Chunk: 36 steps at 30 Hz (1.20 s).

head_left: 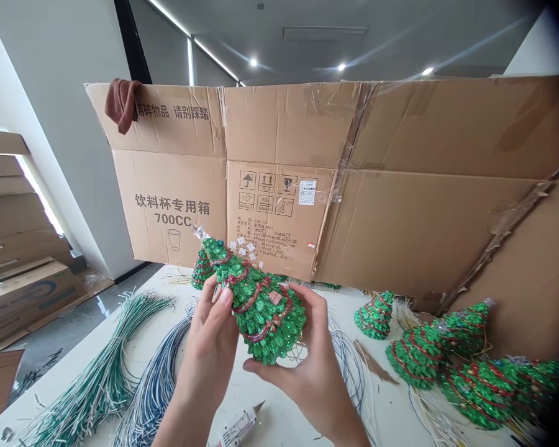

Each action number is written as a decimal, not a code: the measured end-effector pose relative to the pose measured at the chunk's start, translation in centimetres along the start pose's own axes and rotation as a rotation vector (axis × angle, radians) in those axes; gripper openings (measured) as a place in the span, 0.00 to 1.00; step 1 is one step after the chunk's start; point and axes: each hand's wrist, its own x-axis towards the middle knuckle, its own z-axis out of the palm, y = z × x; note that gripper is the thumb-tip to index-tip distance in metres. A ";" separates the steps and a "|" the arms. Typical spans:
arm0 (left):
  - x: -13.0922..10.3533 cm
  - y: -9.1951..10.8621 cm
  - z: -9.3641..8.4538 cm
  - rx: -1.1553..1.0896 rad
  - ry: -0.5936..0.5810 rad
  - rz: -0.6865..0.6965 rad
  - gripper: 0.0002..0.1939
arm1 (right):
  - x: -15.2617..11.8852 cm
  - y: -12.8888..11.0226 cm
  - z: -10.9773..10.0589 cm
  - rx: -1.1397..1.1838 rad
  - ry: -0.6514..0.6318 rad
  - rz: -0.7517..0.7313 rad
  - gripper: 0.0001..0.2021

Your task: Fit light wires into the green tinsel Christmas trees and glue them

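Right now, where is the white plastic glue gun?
In the head view, the glue gun lies on the white table, bottom, left of centre, beside the left forearm.

From the view's centre, the cardboard sheet [168, 167] reads "饮料杯专用箱 700CC" at 9 o'clock and "请别踩踏" at 10, beside partly covered characters. Near 11, umbrella, up-arrow and glass signs top fine print including "(PP)"; the white label [307, 192] towards 2 is too small to read. The carton [32, 301] between 8 and 9 shows "CONE".
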 end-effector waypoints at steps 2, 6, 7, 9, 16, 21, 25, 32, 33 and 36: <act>0.1 -0.1 0.0 0.023 0.012 0.012 0.24 | 0.1 0.0 0.1 -0.050 0.039 0.000 0.51; 0.3 -0.4 -0.1 0.049 0.077 0.025 0.23 | 0.6 0.3 0.2 -0.161 0.086 -0.067 0.48; 0.3 -0.4 -0.1 0.052 0.083 0.020 0.23 | 0.7 0.4 0.1 -0.184 0.081 -0.103 0.47; 0.2 -0.4 0.0 0.058 0.065 0.011 0.23 | 0.9 0.7 0.1 -0.216 0.065 -0.165 0.46; -0.2 0.3 0.4 0.074 0.024 0.028 0.23 | 1.0 1.3 0.1 -0.237 0.056 -0.226 0.46; 0.0 -0.1 0.4 0.069 0.062 0.015 0.23 | 1.0 1.2 -0.1 -0.262 0.050 -0.209 0.46; -0.4 -1.4 0.2 0.121 0.109 0.002 0.28 | 1.2 1.4 -1.3 -0.265 0.058 -0.177 0.45; -1.4 -1.1 1.9 0.286 -0.146 -0.009 0.31 | 2.0 2.4 -5.3 -0.258 0.060 -0.125 0.41; -1.5 -1.0 2.1 0.299 -0.167 -0.026 0.31 | 2.0 2.4 -5.7 -0.287 0.055 -0.134 0.40; -1.4 -1.0 2.4 0.259 -0.105 -0.127 0.34 | 2.1 2.4 -6.4 -0.372 0.042 -0.190 0.38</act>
